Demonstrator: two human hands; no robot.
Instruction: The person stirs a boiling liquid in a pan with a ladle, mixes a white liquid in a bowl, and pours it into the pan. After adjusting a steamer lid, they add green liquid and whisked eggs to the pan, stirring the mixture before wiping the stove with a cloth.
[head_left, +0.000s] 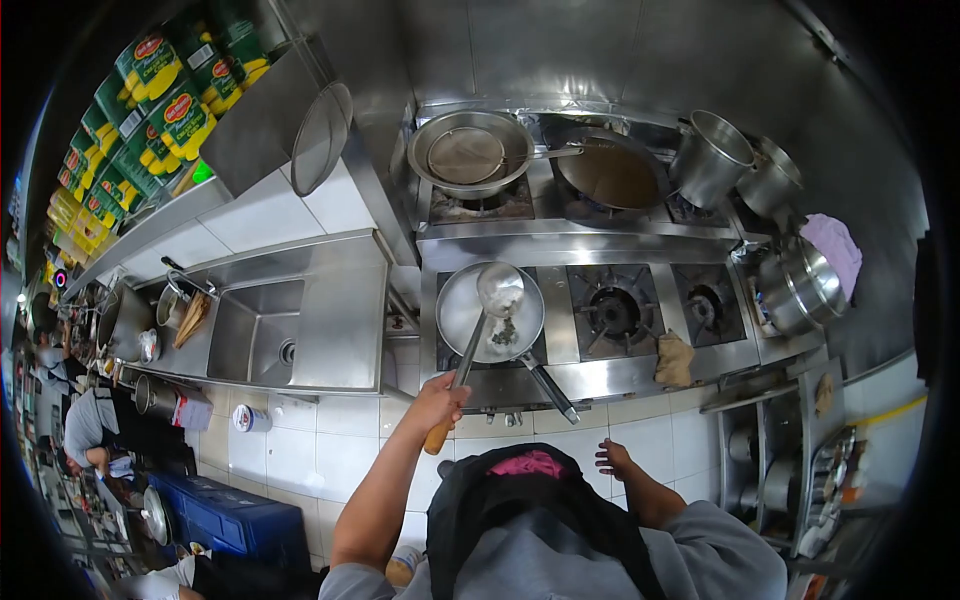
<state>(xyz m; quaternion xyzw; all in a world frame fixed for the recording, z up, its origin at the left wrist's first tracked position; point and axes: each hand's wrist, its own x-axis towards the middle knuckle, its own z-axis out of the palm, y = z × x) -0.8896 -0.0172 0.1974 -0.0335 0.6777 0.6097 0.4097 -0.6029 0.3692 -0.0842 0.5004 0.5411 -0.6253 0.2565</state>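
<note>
Gripping a steel ladle (468, 352) near its wooden end, closed L hand (440, 402) holds the ladle's round bowl over a round metal pan (457, 312) just fwd, w/ whitish contents & dark clump (504, 333). R hand (615, 459), empty, fingers loosely open; rumpled tan cloth (674, 360) fwd. Green/yellow cans (182, 120), far fwd-L of L hand, read "Del Monte."

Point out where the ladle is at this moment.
In the head view, slightly left of center: the ladle is held in the left hand, its bowl over the pan at the stove's front left.
</note>
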